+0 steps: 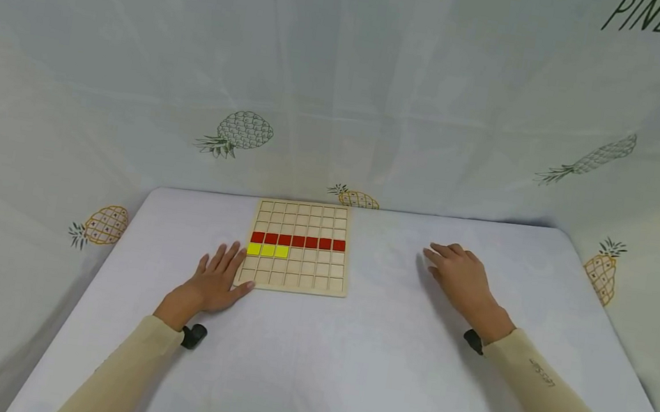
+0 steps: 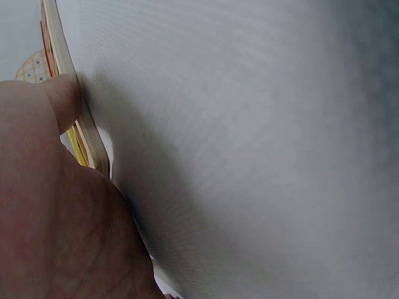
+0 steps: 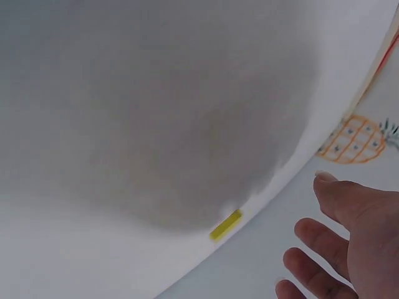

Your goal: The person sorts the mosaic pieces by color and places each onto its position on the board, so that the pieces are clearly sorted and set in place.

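A pale wooden grid board (image 1: 303,281) lies on the table, a row of several red tiles (image 1: 298,241) across its middle and three yellow tiles (image 1: 268,250) at the left of the row below. My left hand (image 1: 215,288) is spread flat at the board's lower left corner. In the left wrist view its thumb (image 2: 65,103) touches the board's edge (image 2: 93,146). My right hand (image 1: 460,281) hovers over the right side of the table, fingers loosely bent and holding nothing. One loose yellow tile (image 3: 225,225) shows near it in the right wrist view; in the head view it is hidden.
The white table (image 1: 307,372) meets a hanging pineapple-print curtain (image 1: 333,94) at its back edge. More of the curtain hangs along both sides. A dark wrist camera (image 1: 194,336) sits on the left wrist, another dark camera (image 1: 473,341) on the right.
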Available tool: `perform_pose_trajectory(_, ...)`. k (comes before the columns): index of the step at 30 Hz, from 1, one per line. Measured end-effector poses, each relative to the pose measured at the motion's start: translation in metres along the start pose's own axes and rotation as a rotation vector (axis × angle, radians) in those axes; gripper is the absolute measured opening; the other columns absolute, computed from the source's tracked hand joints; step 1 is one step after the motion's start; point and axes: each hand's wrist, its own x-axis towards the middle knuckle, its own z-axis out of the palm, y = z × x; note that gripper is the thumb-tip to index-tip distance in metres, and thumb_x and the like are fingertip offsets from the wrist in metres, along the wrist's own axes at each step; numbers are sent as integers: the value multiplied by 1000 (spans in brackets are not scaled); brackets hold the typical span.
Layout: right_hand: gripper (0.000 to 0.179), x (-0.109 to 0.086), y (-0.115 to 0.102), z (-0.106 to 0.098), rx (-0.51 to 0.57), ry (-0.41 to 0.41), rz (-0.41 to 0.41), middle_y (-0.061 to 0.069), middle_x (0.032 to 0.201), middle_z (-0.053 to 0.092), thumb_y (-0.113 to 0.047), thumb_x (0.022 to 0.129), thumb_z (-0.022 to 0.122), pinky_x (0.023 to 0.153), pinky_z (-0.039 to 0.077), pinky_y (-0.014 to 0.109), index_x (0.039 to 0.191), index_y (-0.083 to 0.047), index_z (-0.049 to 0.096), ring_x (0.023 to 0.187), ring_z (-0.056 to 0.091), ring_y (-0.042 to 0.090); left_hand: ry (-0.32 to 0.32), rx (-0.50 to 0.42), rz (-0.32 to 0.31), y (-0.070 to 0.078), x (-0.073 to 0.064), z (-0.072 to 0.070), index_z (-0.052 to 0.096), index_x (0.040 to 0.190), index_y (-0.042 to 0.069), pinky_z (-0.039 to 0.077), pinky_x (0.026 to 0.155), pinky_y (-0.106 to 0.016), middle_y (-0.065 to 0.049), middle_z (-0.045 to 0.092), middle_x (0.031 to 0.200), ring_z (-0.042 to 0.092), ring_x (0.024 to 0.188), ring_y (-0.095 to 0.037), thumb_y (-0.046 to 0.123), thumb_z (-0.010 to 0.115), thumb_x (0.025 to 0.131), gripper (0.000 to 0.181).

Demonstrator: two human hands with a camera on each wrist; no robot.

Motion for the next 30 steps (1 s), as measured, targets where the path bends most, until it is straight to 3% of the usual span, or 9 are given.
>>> perform_pose_trajectory(11,40,-4,35,-1,-15,-30,-10,20,130,73,-2,87,84,90,57,59,126,0,75,112,68,41,-5,-14,-4,3,-2,-1,10,168,-2,-4,125,-70,-25,-2,176,-4,161,-49,48,54,107,90)
perform_pose_trajectory(19,40,1,43,3,-24,-93,-5,22,129,72,-3,88,83,89,57,58,127,1,74,111,68,42,-7,-8,-6,4,-3,-1,10,168,-2,-4,125,-70,-24,-2,176,-5,161,-48,47,53,107,89)
perform_pose_trajectory(30,39,5,48,9,-25,-120,-17,21,130,72,-3,91,81,88,58,55,128,1,73,112,68,41,-9,2,-7,2,-1,-1,10,168,-1,-3,125,-70,-24,-3,176,-5,161,-48,49,52,107,89)
